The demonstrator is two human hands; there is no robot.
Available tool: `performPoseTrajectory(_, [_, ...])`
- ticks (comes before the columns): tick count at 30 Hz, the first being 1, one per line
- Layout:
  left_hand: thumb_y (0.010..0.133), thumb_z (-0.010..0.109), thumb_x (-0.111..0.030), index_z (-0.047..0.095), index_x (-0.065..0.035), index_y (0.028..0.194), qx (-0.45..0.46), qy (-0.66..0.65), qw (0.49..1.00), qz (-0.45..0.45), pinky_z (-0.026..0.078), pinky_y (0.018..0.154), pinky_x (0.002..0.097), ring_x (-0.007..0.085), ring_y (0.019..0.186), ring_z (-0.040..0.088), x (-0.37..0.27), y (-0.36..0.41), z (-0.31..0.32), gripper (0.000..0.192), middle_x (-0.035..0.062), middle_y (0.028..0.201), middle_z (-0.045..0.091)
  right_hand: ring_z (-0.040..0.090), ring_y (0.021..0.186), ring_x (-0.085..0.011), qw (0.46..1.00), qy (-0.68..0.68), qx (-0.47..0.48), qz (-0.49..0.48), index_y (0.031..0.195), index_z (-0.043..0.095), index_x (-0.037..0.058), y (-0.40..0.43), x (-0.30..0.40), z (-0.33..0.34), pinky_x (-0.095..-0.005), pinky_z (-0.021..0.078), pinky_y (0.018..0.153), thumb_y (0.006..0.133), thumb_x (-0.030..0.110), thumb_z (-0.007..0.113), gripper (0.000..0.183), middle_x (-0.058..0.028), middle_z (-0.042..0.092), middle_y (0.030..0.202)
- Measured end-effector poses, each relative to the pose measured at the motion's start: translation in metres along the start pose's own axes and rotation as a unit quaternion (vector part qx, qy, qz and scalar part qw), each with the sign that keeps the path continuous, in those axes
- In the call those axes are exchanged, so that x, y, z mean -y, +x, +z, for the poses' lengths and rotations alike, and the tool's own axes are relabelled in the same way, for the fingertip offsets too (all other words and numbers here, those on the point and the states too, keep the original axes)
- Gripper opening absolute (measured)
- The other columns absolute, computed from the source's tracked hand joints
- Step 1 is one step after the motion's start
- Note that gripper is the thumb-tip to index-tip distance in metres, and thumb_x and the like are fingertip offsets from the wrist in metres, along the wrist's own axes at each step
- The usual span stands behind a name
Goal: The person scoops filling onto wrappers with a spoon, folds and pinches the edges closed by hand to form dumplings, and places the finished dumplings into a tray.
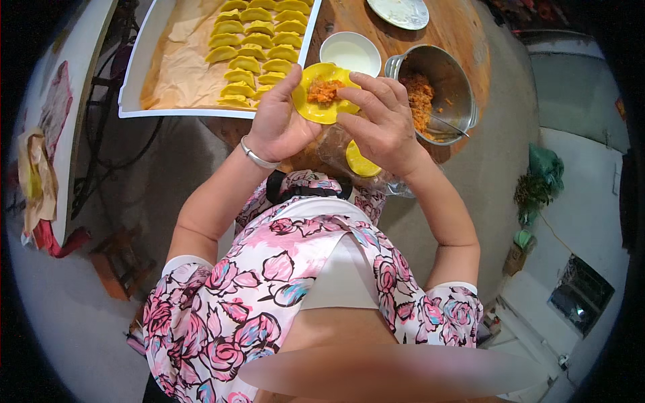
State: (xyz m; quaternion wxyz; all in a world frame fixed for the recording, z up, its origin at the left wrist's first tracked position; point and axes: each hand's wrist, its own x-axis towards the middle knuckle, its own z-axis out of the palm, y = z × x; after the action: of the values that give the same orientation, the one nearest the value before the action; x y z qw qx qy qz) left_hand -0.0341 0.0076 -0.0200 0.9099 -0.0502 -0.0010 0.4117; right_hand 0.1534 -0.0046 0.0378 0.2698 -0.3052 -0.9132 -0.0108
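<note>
My left hand [282, 118] holds a round yellow dumpling wrapper [322, 113], with the thumb on its left edge. A mound of chopped orange filling [324, 91] sits on the wrapper's middle. My right hand [380, 118] is at the wrapper's right edge, its fingers bent and apart, the fingertips at the rim and close to the filling. Below that hand, a stack of yellow wrappers [362, 160] lies on clear plastic film [330, 146], partly hidden by the hand. Just beyond the held wrapper stands a white bowl [351, 48] of pale liquid.
At the left, a white tray [186, 113] lined with brown paper holds rows of yellow dumplings [259, 27]. A metal pot [456, 75] with orange filling and a utensil handle [448, 124] stands on the round wooden table [466, 30]. Farther back lies a white plate [400, 12].
</note>
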Motion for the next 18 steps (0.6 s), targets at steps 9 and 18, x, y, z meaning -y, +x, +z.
performPoseTrajectory(9, [0.097, 0.039, -0.035, 0.044, -0.0030, 0.126, -0.052, 0.029, 0.998, -0.027, 0.039, 0.101, 0.0421, 0.0248, 0.115, 0.050, 0.010, -0.005, -0.013, 0.043, 0.0126, 0.123, 0.052, 0.053, 0.107, -0.0304, 0.994, 0.099, -0.014, 0.054, 0.079, 0.058, 0.0063, 0.003, 0.004, 0.003, -0.0438, 0.0390, 0.087, 0.065, 0.008, 0.068, 0.018, -0.0079, 0.059, 0.101])
performPoseTrajectory(18, [0.098, 0.038, -0.035, 0.044, -0.0017, 0.125, -0.062, 0.075, 0.995, -0.015, 0.041, 0.099, 0.0387, 0.0223, 0.112, 0.052, 0.012, -0.006, -0.007, 0.043, 0.0112, 0.121, 0.053, 0.053, 0.105, -0.0306, 0.994, 0.086, -0.034, 0.053, 0.076, 0.061, 0.0069, -0.012, 0.006, 0.012, -0.0413, 0.0398, 0.086, 0.064, 0.008, 0.070, 0.015, -0.0085, 0.058, 0.103])
